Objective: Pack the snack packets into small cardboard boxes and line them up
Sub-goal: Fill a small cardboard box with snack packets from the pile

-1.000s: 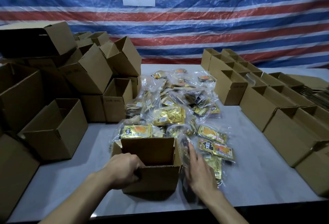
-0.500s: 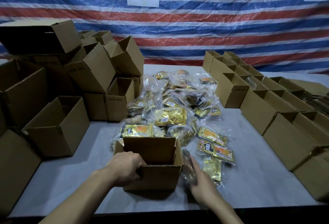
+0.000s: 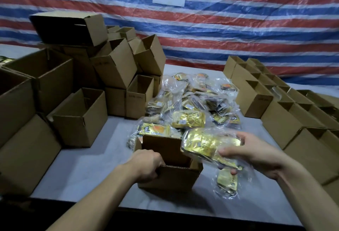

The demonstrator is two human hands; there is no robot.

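The grey surface (image 3: 95, 166) carries a loose stack of empty cardboard boxes (image 3: 78, 113) on the left and a lined-up row of boxes (image 3: 280, 120) along the right, with the heap of snack packets (image 3: 192, 102) between them. At the near edge stands one small open box (image 3: 176, 177), flaps up. Just above its right rim hangs a clear bag of gold foil packets (image 3: 207, 144), tilted, its left end over the opening. That bag looks light and soft, its film slippery, so it will likely sag and slide; best taken round the middle, fingers under and thumb on top, not by the loose film. Whether the box already holds anything I cannot tell, as its inside is dark. The left hand (image 3: 146, 164) is curled over the box's near-left rim, gripping it steady. The right hand (image 3: 256, 153) is wrapped round the bag's right end, thumb on top and fingers beneath
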